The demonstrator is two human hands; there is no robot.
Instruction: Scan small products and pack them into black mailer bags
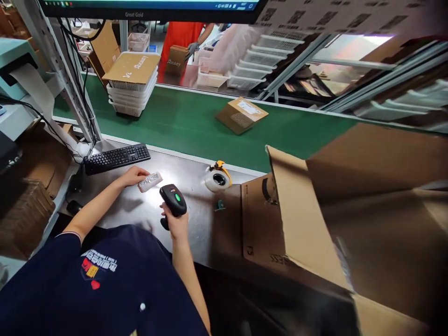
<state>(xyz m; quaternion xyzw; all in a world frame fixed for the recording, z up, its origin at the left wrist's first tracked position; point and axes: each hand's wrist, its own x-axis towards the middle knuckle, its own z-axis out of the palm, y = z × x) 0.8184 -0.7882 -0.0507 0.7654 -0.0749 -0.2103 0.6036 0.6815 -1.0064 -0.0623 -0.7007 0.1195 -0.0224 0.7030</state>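
Left hand pinches small shiny packet by one end, seemingly leaving its face clear; right hand wraps scanner by its grip, nose toward packet.

Packet left of scanner; tape roll, then carton rightward; conveyor behind table.

White glare bleaches the silver metal tabletop and glints on the small silvery packet toward nine o'clock. Shadow darkens the large brown cardboard box toward four o'clock; the white barcode-printed sheet toward one-thirty blurs.
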